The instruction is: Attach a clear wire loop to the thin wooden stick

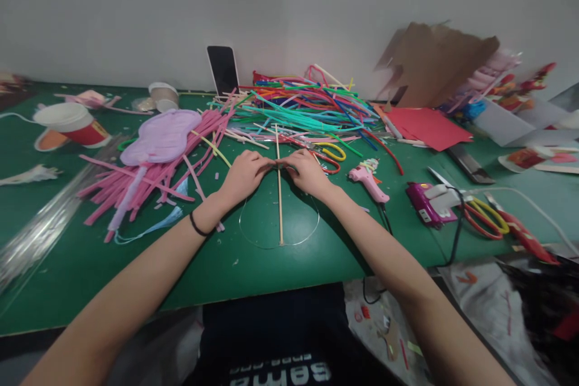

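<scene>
My left hand point(247, 176) and my right hand point(307, 174) meet over the middle of the green table, fingertips pinched together. Between them runs a thin wooden stick point(280, 211), pointing away from me. A thin clear wire point(318, 226) bows out in a rounded loop on both sides of the stick and touches its near end. The loop's upper ends run under my hands, and my fingers appear to pinch them at the stick. My fingertips hide the exact join there.
Pink pipe cleaners point(154, 187) and a lilac fan point(158, 136) lie left. Coloured pipe cleaners point(298, 108) are heaped behind, beside a propped phone point(223, 69). Right are a pink glue gun point(368, 181), scissors point(486, 217), a purple power block point(429, 205) and red sheets point(427, 126). Paper cup point(93, 132) far left.
</scene>
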Available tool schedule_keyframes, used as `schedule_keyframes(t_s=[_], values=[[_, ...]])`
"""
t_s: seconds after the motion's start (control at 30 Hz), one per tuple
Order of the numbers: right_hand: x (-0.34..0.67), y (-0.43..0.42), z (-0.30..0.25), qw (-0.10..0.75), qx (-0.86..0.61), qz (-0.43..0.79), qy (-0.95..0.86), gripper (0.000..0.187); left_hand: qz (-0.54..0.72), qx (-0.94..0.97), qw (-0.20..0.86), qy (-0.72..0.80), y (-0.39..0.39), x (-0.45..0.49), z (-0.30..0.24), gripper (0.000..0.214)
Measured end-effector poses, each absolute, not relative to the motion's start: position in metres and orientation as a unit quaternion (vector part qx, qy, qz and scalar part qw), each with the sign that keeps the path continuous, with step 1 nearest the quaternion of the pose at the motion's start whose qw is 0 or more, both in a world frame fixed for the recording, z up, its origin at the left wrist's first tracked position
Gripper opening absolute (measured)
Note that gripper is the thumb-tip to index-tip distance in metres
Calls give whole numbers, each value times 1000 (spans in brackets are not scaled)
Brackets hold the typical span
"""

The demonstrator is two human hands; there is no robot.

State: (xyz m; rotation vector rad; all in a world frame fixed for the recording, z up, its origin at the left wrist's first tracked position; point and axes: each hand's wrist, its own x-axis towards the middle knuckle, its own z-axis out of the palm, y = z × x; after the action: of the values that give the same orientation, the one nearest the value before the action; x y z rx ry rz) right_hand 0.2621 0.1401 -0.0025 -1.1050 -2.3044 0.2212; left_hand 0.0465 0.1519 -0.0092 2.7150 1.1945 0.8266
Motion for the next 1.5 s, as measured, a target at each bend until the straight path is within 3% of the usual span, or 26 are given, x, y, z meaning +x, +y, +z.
schedule_keyframes(t_s=[0.47,0.8,1.2,1.5], values=[[257,140,1,281,-427,96,-854,44,247,875,25,415,149,52,-5,26],[256,141,1,291,-420,100,-854,30,237,878,15,415,149,52,-5,27],[261,135,7,287,-442,116,-842,53,262,877,36,402,151,50,-8,33],[265,134,8,284,-461,110,-834,24,249,879,22,407,145,52,-1,27]])
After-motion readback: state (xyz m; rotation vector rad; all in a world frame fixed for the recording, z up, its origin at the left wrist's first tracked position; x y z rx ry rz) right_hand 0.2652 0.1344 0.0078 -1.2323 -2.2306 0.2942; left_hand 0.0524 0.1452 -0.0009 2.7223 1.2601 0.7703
